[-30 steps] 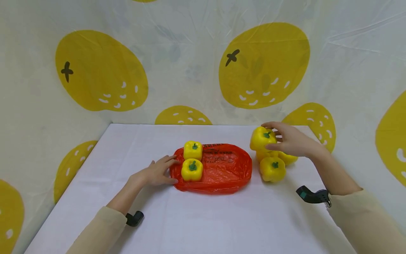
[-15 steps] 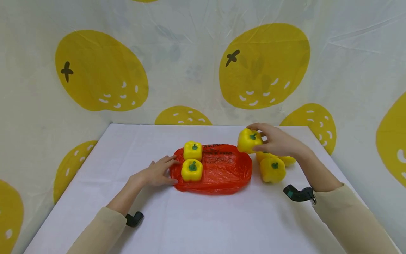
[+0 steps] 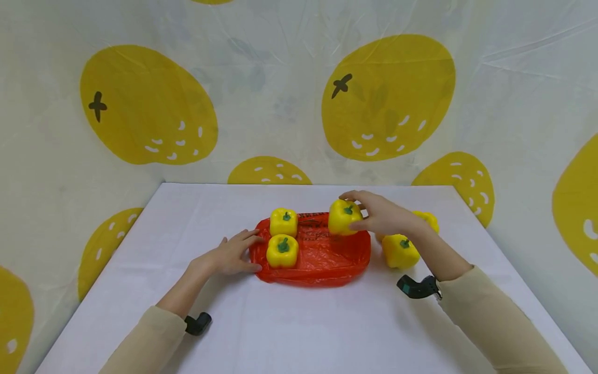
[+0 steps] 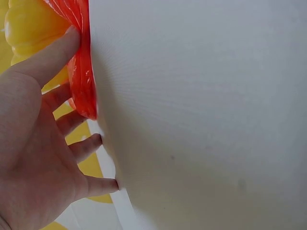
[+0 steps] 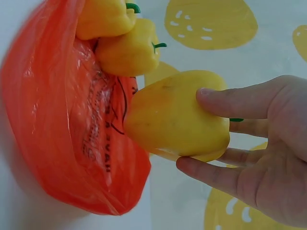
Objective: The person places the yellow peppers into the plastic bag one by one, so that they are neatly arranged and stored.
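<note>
My right hand (image 3: 380, 213) grips a yellow bell pepper (image 3: 343, 218) between thumb and fingers, over the right part of a red plastic bag (image 3: 322, 259). In the right wrist view the held bell pepper (image 5: 177, 115) lies on its side, stem toward the palm. Two more yellow bell peppers (image 3: 282, 251) stand one behind the other on the bag's left part. With fingers spread, my left hand (image 3: 233, 253) touches the bag's left edge; in the left wrist view its thumb and index finger lie against the red plastic (image 4: 84, 72).
Several yellow bell peppers (image 3: 400, 252) sit to the right of the bag, partly hidden behind my right hand and forearm. A white cloth (image 3: 299, 327) covers the table. Behind it hangs a curtain (image 3: 275, 104) printed with large yellow fruit.
My right hand has carried the bell pepper leftward from the right-hand group to over the bag. The left hand and the two peppers on the bag have stayed in place.
</note>
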Tool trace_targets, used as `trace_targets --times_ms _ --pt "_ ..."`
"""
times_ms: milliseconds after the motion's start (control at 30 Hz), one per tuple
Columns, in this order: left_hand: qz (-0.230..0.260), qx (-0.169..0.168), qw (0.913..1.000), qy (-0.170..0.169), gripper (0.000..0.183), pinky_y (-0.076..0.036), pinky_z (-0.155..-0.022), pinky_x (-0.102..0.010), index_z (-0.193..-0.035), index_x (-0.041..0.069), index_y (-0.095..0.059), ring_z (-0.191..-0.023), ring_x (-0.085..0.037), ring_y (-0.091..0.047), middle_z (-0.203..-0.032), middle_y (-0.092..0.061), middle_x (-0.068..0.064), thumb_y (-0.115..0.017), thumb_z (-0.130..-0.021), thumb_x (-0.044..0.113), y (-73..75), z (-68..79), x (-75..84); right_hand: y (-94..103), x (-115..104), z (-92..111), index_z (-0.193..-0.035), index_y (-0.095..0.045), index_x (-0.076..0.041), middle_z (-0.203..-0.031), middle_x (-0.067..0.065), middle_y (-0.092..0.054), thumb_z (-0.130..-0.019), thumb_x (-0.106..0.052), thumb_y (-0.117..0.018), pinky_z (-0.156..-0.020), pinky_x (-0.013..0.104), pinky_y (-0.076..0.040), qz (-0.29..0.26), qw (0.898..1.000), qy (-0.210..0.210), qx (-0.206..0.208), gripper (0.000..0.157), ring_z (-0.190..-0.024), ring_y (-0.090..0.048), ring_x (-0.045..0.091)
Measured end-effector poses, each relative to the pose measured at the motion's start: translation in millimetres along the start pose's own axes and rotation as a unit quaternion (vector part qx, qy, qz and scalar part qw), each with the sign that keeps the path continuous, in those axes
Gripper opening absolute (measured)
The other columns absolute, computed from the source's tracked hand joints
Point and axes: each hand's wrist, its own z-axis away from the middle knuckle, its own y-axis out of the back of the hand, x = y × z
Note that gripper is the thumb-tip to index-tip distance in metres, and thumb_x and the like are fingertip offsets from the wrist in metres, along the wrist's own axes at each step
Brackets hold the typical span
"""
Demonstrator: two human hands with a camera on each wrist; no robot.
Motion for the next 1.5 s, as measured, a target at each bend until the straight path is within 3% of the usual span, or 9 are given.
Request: trace_targets --times_ms 400,800,1500 --pt "0.002 -0.002 1.0000 0.003 0.073 -0.009 -0.111 -0.079 -0.151 0.019 -0.049 -0.152 -0.043 -0.019 -0.164 -0.031 -0.015 -0.080 -0.088 0.040 0.7 0.2 0.9 -21.4 -4 -23 -0.152 -0.045 -0.009 -0.150 0.017 -0.049 -0.092 -0.015 -0.077 -0.105 0.057 -0.047 0.016 1.000 -0.015 -0.019 0.068 -0.134 -0.045 0.038" --pt "0.006 -0.005 1.0000 -0.005 0.070 -0.010 -0.109 -0.081 -0.148 0.017 -0.051 -0.151 -0.045 -0.020 -0.163 -0.032 -0.016 -0.079 -0.088 0.040 1.5 2.5 2.0 -50.2 -6 -44 -0.148 -0.048 -0.009 -0.142 0.012 -0.055 -0.090 -0.016 -0.080 -0.104 0.050 -0.050 0.009 0.999 -0.031 -0.025 0.066 -0.126 -0.052 0.031" --pt "0.006 0.000 1.0000 -0.008 0.071 -0.010 -0.109 -0.081 -0.148 0.019 -0.051 -0.151 -0.044 -0.020 -0.162 -0.033 -0.016 -0.079 -0.088 0.043 -1.0 0.5 -1.2 -66.8 -5 -57 -0.150 -0.048 -0.009 -0.147 0.010 -0.053 -0.092 -0.020 -0.079 -0.107 0.049 -0.047 0.001 1.000 -0.019 -0.011 0.067 -0.130 -0.051 0.030"
